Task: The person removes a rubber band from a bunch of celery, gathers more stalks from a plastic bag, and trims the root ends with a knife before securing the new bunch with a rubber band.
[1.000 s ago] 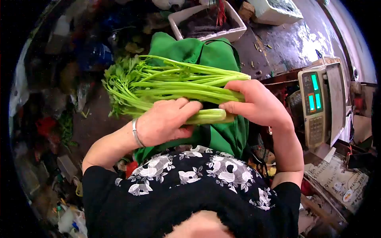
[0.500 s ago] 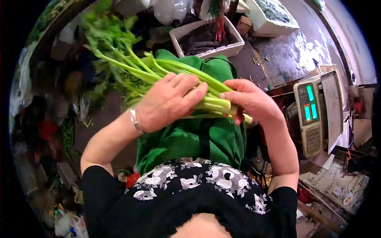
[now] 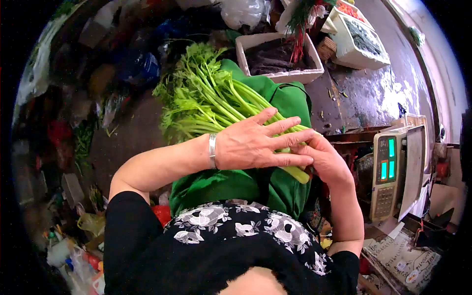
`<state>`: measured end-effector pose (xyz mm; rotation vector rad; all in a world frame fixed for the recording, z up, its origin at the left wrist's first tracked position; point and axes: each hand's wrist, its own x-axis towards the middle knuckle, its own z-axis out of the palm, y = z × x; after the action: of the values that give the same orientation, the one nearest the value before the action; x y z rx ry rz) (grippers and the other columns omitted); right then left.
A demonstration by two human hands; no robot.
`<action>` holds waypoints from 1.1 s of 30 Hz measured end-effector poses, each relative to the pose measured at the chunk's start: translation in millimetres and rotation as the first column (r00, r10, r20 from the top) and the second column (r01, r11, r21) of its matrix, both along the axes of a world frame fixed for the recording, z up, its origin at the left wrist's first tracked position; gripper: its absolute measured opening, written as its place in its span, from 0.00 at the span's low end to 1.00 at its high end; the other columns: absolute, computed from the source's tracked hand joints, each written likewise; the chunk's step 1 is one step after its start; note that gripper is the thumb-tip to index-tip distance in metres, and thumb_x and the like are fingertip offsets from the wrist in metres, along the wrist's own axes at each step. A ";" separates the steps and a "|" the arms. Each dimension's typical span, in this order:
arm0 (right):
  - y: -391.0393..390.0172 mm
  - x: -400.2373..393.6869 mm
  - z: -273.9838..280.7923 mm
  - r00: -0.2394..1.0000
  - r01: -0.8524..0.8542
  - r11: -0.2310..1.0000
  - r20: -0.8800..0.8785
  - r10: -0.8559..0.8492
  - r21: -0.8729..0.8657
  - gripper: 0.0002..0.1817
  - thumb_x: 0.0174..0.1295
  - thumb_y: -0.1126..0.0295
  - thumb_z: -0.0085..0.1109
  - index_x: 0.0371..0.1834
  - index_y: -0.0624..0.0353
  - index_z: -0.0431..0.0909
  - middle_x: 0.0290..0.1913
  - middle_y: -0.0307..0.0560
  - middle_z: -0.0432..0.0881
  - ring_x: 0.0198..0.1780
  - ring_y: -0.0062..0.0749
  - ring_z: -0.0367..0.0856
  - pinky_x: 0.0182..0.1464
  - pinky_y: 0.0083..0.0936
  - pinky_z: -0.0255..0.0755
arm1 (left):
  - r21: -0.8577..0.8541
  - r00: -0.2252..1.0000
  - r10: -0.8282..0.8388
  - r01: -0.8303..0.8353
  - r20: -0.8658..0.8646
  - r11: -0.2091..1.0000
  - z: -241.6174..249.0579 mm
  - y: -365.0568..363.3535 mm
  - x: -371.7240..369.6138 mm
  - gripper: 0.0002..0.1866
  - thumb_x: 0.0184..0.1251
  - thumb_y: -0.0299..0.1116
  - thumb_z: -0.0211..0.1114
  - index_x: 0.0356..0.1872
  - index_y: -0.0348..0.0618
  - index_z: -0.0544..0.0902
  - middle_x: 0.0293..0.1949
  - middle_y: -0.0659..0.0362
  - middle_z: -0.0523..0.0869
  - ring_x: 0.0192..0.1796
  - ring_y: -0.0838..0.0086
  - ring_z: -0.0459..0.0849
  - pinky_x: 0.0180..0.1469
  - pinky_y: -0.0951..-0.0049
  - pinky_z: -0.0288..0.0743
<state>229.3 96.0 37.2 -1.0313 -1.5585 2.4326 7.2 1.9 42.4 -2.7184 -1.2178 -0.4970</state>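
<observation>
A bunch of leafy celery (image 3: 223, 101) lies slantwise over my green-covered lap, leaves at the upper left and pale stalk ends at the lower right. Across the stalks lies my left hand (image 3: 260, 142), its fingers stretched out and spread, a silver bracelet on the wrist. Its fingertips reach to my right hand (image 3: 327, 160). That hand is closed round the stalks near their cut ends, thumb on top; its other fingers are partly hidden behind the celery. The green apron (image 3: 226, 184) lies beneath the bunch.
A white foam box (image 3: 280, 76) with dark contents stands ahead, beside another foam box (image 3: 366, 59). On the right is a scale (image 3: 386, 172) with lit displays. Several plastic bags and loose goods crowd the dim left side.
The celery has swung so its leaves lie further right and its stalk ends lower. My left hand has shifted right and its fingers have spread out. The right hand still grips the ends.
</observation>
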 end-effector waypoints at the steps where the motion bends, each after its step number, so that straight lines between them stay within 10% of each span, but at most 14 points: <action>1: -2.1 0.1 1.1 1.000 -0.002 1.000 -0.004 0.002 0.016 0.18 0.75 0.67 0.56 0.64 0.61 0.74 0.50 0.36 0.82 0.46 0.15 0.78 0.46 0.17 0.75 | -0.028 1.000 -0.002 0.002 -0.012 1.000 -1.2 0.3 -0.2 0.31 0.70 0.41 0.55 0.75 0.77 0.66 0.76 0.58 0.68 0.73 0.62 0.72 0.70 0.48 0.65; 6: -7.4 3.0 10.4 0.997 -0.079 0.993 0.006 0.079 0.091 0.22 0.74 0.66 0.58 0.67 0.65 0.72 0.55 0.39 0.81 0.54 0.20 0.77 0.56 0.21 0.74 | -0.321 0.998 0.050 -0.039 0.027 0.946 1.6 8.0 -7.0 0.49 0.53 0.43 0.74 0.80 0.68 0.61 0.75 0.55 0.68 0.75 0.60 0.70 0.73 0.44 0.61; 7: -8.7 2.6 14.9 0.996 -0.085 0.990 -0.011 0.086 0.111 0.24 0.73 0.65 0.60 0.68 0.66 0.71 0.57 0.40 0.80 0.56 0.20 0.76 0.59 0.22 0.72 | -0.347 0.993 0.063 -0.023 0.103 0.938 6.5 9.1 -9.3 0.55 0.40 0.42 0.81 0.77 0.54 0.66 0.67 0.55 0.76 0.70 0.61 0.74 0.71 0.49 0.63; 12: -8.9 5.9 19.3 0.955 -0.291 0.912 0.024 0.297 0.288 0.38 0.62 0.58 0.74 0.70 0.68 0.68 0.60 0.46 0.80 0.61 0.25 0.74 0.64 0.25 0.69 | -0.436 0.971 -0.042 0.144 0.235 0.888 6.0 15.8 -16.7 0.43 0.41 0.41 0.80 0.64 0.41 0.74 0.52 0.57 0.84 0.57 0.59 0.81 0.60 0.58 0.71; 14: -13.5 0.9 25.6 0.960 -0.277 0.921 0.032 0.279 0.273 0.41 0.57 0.57 0.78 0.69 0.66 0.69 0.53 0.45 0.82 0.52 0.25 0.80 0.55 0.25 0.76 | -0.434 0.972 -0.058 0.154 0.227 0.888 4.8 18.1 -14.9 0.36 0.41 0.39 0.82 0.55 0.46 0.78 0.42 0.59 0.85 0.51 0.61 0.84 0.55 0.62 0.72; 17: -20.1 -5.5 27.3 0.976 -0.138 0.990 0.170 0.134 0.013 0.31 0.62 0.66 0.72 0.67 0.63 0.71 0.39 0.41 0.83 0.31 0.22 0.83 0.30 0.21 0.77 | -0.550 0.987 -0.056 0.130 0.150 0.825 9.6 19.5 -15.2 0.42 0.45 0.41 0.78 0.66 0.45 0.74 0.52 0.58 0.85 0.56 0.60 0.82 0.59 0.58 0.71; 20: -20.5 -2.0 22.1 0.987 -0.113 0.993 0.110 0.116 -0.033 0.30 0.65 0.63 0.69 0.67 0.62 0.70 0.39 0.42 0.83 0.31 0.22 0.83 0.29 0.20 0.75 | -0.535 0.974 -0.021 0.143 0.228 0.833 11.6 15.8 -18.0 0.42 0.47 0.43 0.77 0.68 0.47 0.73 0.55 0.58 0.85 0.58 0.61 0.82 0.59 0.58 0.71; 24: -19.1 2.1 25.1 0.995 0.014 0.980 -0.090 -0.033 -0.201 0.27 0.67 0.64 0.65 0.66 0.63 0.71 0.38 0.41 0.83 0.31 0.22 0.80 0.27 0.21 0.71 | -0.110 0.928 0.116 -0.081 0.353 0.991 37.3 -7.3 -15.6 0.33 0.51 0.43 0.78 0.60 0.45 0.81 0.53 0.55 0.85 0.56 0.58 0.82 0.56 0.57 0.72; 26: -17.5 5.7 29.1 0.992 0.014 0.971 -0.119 -0.044 -0.239 0.28 0.66 0.65 0.65 0.67 0.64 0.71 0.41 0.45 0.84 0.34 0.24 0.82 0.26 0.21 0.70 | 0.080 0.828 0.052 -0.116 0.559 0.990 32.2 -26.0 -7.8 0.17 0.53 0.41 0.82 0.38 0.46 0.85 0.38 0.58 0.86 0.37 0.61 0.84 0.39 0.62 0.75; 30: -21.3 6.8 38.2 0.976 0.155 0.952 -0.107 -0.188 -0.265 0.38 0.60 0.66 0.65 0.71 0.73 0.63 0.47 0.58 0.81 0.31 0.32 0.82 0.15 0.19 0.64 | -0.319 0.826 0.169 0.014 0.538 0.948 26.2 -62.1 -0.1 0.15 0.55 0.38 0.81 0.26 0.44 0.81 0.27 0.59 0.80 0.26 0.65 0.78 0.33 0.70 0.73; 31: -22.5 6.6 39.2 0.968 0.126 0.937 -0.167 -0.188 -0.326 0.39 0.59 0.65 0.65 0.71 0.74 0.63 0.46 0.58 0.82 0.30 0.31 0.81 0.14 0.18 0.64 | -0.404 0.638 0.283 0.048 0.716 0.913 8.7 -59.9 7.0 0.14 0.57 0.37 0.81 0.28 0.43 0.83 0.29 0.60 0.83 0.29 0.69 0.81 0.34 0.70 0.73; 32: -24.5 6.9 39.6 0.956 0.094 0.918 -0.224 -0.192 -0.385 0.39 0.59 0.64 0.66 0.71 0.75 0.62 0.45 0.59 0.82 0.30 0.31 0.81 0.14 0.18 0.63 | -0.771 0.484 0.618 0.226 0.620 0.596 7.2 -61.1 3.4 0.15 0.59 0.34 0.80 0.42 0.42 0.85 0.40 0.60 0.88 0.41 0.74 0.86 0.41 0.71 0.79; 33: -29.0 0.0 38.7 0.952 0.073 0.915 -0.244 -0.182 -0.398 0.38 0.60 0.62 0.66 0.69 0.74 0.64 0.43 0.59 0.82 0.25 0.29 0.79 0.15 0.17 0.64 | -0.717 0.230 0.716 0.476 0.660 0.508 -1.6 -57.0 1.3 0.21 0.59 0.32 0.79 0.52 0.42 0.82 0.48 0.60 0.87 0.48 0.74 0.85 0.47 0.71 0.80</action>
<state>229.3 67.0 75.9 -0.7583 -0.9172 2.7048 8.6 -55.1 40.8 -2.5678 -2.6233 -2.6116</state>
